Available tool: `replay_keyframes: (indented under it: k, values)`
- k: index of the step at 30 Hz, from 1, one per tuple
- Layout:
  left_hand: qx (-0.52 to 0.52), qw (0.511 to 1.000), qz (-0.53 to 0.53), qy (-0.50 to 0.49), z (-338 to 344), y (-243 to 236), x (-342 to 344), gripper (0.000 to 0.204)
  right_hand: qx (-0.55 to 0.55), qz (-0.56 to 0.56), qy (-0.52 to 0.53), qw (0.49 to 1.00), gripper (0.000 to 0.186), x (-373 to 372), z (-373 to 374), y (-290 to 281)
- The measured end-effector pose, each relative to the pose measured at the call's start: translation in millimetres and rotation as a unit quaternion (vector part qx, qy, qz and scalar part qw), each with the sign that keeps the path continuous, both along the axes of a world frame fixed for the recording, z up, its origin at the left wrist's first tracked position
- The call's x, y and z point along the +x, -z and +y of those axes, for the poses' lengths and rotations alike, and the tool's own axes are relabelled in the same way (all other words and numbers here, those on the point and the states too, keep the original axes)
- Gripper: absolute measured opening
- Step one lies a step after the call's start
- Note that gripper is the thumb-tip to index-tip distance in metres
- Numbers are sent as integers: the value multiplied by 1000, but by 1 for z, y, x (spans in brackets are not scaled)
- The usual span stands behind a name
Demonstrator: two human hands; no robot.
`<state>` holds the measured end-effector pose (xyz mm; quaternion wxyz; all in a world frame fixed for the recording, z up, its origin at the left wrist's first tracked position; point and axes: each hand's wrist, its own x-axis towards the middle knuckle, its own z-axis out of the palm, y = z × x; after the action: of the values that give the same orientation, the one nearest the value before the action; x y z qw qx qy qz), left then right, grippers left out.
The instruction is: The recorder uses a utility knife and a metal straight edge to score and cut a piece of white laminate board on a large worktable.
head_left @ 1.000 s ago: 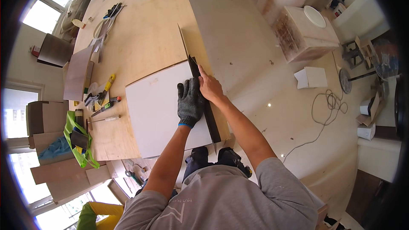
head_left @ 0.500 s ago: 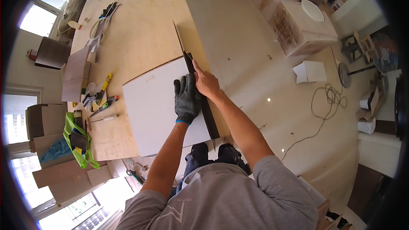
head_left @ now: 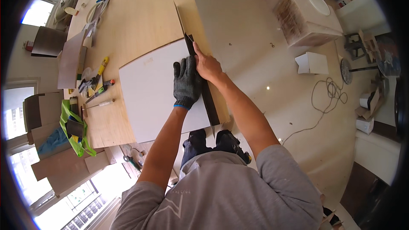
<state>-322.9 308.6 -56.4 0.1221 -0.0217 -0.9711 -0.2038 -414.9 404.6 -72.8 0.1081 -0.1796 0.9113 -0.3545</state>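
A white panel (head_left: pixel 155 96) lies on the plywood worktable (head_left: pixel 140 15), close to its right edge. Along the panel's right side runs a long dark strip (head_left: pixel 208 104). My left hand (head_left: pixel 186 83), in a dark grey knit glove with a blue cuff, rests flat on the panel beside the strip, fingers stretched forward. Bare, my right hand (head_left: pixel 208 66) holds the strip from its outer side, one finger pointing along it; the undersides of its fingers are hidden. A thin, narrow piece (head_left: pixel 179 19) stands on edge past the strip's far end.
To the left lie a yellow-handled tool (head_left: pixel 103 65), a green-and-black tool (head_left: pixel 99 92) and a bright green bag (head_left: pixel 67 121). Brown boards (head_left: pixel 71 59) overhang the table's left edge. On the floor at right are a white box (head_left: pixel 313 63) and a loose cable (head_left: pixel 327 96).
The view has shifted slightly, so the table and floor objects sit higher in the picture. Both hands keep their places on the panel and strip, with little visible movement along it.
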Motion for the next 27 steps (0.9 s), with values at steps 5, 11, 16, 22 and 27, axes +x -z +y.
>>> replay_keyframes:
  k: [5, 11, 16, 22, 27]
  values:
    - [-3, 999, 33, 1, -1, 6, 0, 62, 6, -29, -9, 1000, 59, 4, 5, -3]
    - [-15, 1000, -15, -16, -4, 3, -3, 63, 7, -34, -34, 999, 60, 34, 25, -2]
    - [-39, 999, 7, 0, 0, 10, -2, 60, -22, -12, -25, 999, 61, 59, 43, 2]
    - [-24, 1000, 20, -2, -6, 18, -1, 55, 6, -26, -35, 999, 62, 103, 62, -8]
    - [-74, 997, 18, 17, -11, 19, -1, 63, 4, -72, -44, 996, 64, 145, 82, -11]
